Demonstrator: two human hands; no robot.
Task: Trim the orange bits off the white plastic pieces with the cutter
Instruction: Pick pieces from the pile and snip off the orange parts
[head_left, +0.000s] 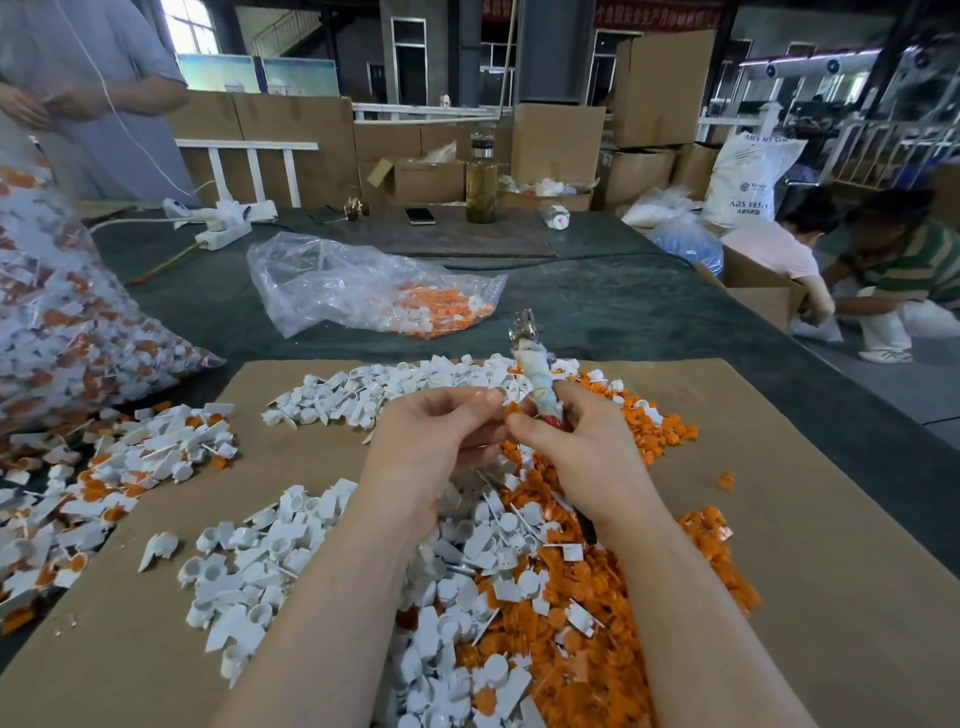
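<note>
Your left hand (434, 439) pinches a small orange bit (511, 411) between thumb and fingers, above the cardboard sheet (831, 519). Your right hand (582, 447) grips the cutter (535, 371), its wrapped handle upright and its metal head pointing away from you. White pieces (260, 561) and orange scraps (597, 623) lie heaped beneath both hands.
</note>
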